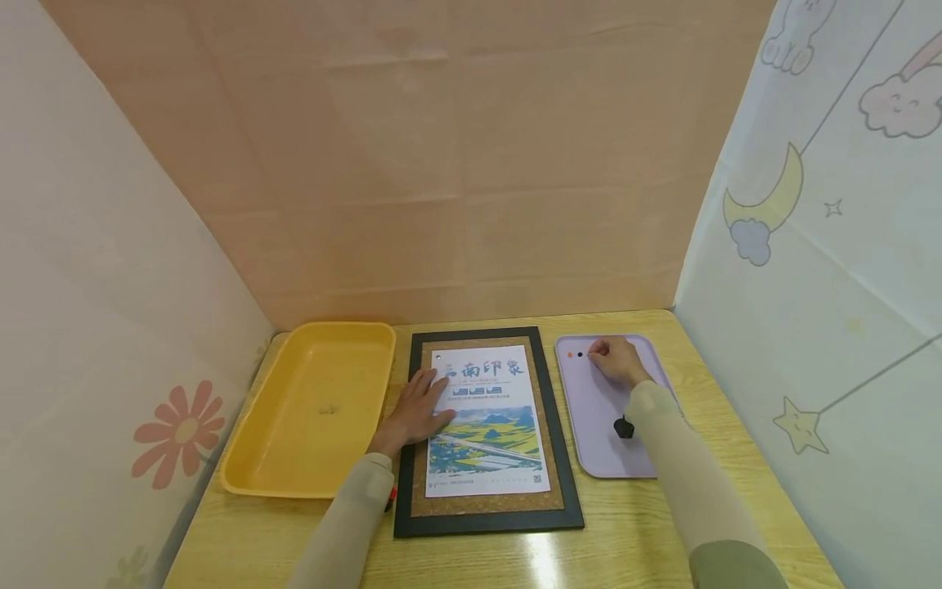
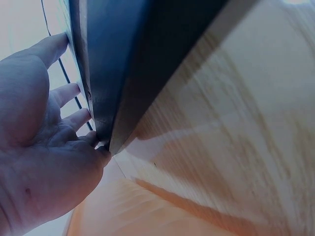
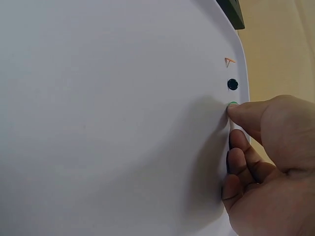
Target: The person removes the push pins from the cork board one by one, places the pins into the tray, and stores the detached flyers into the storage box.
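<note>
My left hand (image 1: 421, 409) lies with straight, spread fingers on the left side of a printed poster (image 1: 486, 450). The sheet lies on a cork board (image 1: 500, 505) with a black frame (image 1: 489, 525); a small pin (image 1: 438, 357) sits at its top left corner. In the left wrist view, that hand (image 2: 44, 132) reaches over the frame's edge. Over the far end of a lilac tray (image 1: 598, 446), my right hand (image 1: 616, 360) pinches a green thumbtack (image 3: 234, 103), mostly hidden by the thumb. Beside it in the tray are a black thumbtack (image 3: 233, 84) and an orange thumbtack (image 3: 230, 61).
A yellow tray (image 1: 305, 425) stands left of the board. A small black object (image 1: 624, 428) shows beside my right sleeve, and a red and black object (image 1: 392, 499) beside the left one. Cloth walls enclose the wooden table (image 1: 456, 564) at the back and sides.
</note>
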A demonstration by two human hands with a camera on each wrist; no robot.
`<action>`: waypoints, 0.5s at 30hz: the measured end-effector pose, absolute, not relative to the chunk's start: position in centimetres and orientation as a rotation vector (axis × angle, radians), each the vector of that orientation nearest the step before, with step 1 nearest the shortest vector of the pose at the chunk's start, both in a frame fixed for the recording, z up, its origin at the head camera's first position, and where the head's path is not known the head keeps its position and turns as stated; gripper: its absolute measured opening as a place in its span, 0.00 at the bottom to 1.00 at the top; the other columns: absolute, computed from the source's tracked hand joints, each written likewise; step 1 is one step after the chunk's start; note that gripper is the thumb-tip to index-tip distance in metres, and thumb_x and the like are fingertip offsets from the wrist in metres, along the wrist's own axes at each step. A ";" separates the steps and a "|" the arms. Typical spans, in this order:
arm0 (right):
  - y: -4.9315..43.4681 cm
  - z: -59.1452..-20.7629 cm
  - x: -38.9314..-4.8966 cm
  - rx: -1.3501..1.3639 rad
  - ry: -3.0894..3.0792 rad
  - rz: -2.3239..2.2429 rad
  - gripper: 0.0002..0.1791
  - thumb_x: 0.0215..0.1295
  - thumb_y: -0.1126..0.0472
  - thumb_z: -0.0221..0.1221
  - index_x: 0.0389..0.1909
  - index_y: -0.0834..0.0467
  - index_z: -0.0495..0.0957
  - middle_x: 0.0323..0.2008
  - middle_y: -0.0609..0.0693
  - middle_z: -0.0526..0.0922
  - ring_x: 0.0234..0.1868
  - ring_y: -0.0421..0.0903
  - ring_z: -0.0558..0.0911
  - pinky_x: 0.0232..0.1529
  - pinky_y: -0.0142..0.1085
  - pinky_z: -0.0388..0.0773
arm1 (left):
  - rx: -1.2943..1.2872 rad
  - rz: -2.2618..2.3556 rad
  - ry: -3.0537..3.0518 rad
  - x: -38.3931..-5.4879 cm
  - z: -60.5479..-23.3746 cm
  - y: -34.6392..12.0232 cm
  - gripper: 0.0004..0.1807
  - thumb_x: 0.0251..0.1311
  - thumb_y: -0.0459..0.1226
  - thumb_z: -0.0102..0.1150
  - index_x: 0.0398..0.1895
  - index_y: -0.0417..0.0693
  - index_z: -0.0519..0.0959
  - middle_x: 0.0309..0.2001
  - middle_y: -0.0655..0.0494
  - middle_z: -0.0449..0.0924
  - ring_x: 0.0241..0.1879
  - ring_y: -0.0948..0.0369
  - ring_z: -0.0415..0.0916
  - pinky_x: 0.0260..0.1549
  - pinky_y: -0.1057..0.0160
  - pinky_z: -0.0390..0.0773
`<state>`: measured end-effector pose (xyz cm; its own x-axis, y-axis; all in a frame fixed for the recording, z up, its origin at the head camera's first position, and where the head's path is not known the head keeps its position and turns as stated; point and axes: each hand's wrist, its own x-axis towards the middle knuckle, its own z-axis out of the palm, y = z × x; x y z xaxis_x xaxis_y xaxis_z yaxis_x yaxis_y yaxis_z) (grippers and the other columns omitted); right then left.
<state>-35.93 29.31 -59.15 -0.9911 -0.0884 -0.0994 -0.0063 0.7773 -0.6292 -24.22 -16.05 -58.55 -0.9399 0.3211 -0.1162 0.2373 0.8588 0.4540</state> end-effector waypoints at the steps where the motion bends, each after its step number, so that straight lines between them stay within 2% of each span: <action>1: 29.3 -59.2 -36.0 -0.068 2.844 -1.009 0.10 0.82 0.62 0.62 0.50 0.65 0.87 0.45 0.61 0.88 0.46 0.54 0.82 0.49 0.41 0.76 | 0.433 0.659 2.848 -24.2 -58.6 -16.0 0.42 0.79 0.50 0.64 0.90 0.46 0.63 0.93 0.38 0.50 0.93 0.35 0.44 0.91 0.30 0.47; 15: 29.2 -59.6 -36.0 -0.033 2.871 -1.022 0.10 0.82 0.63 0.62 0.50 0.66 0.86 0.45 0.63 0.88 0.45 0.56 0.83 0.48 0.40 0.77 | 0.428 0.667 2.843 -24.2 -58.6 -16.0 0.42 0.79 0.50 0.64 0.89 0.45 0.64 0.92 0.37 0.50 0.92 0.35 0.44 0.91 0.29 0.47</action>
